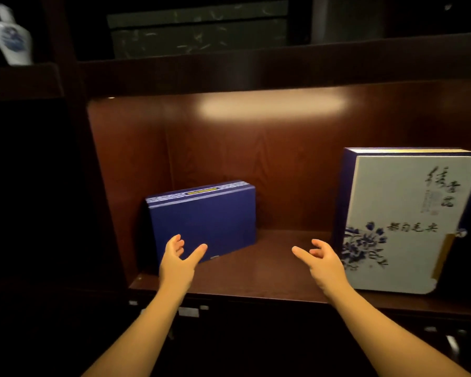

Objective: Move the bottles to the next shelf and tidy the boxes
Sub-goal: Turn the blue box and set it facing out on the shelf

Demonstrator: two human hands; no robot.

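A plain blue box [204, 219] stands on its long edge at the left of a lit wooden shelf [256, 278], turned at a slant. My left hand [178, 261] is open just in front of the box's lower left corner, holding nothing. My right hand [321, 261] is open over the shelf's middle, fingers spread, close to the left side of a large white box with blue flowers and dark lettering [411, 221], which stands upright at the right. A white and blue porcelain bottle [11, 36] stands on a higher shelf at the far left.
Dark flat boxes [199, 28] are stacked on the shelf above. Bare shelf floor lies between the two boxes. The cabinet's left wall [112, 186] is close to the blue box. Below the shelf front it is dark, with small metal fittings [188, 311].
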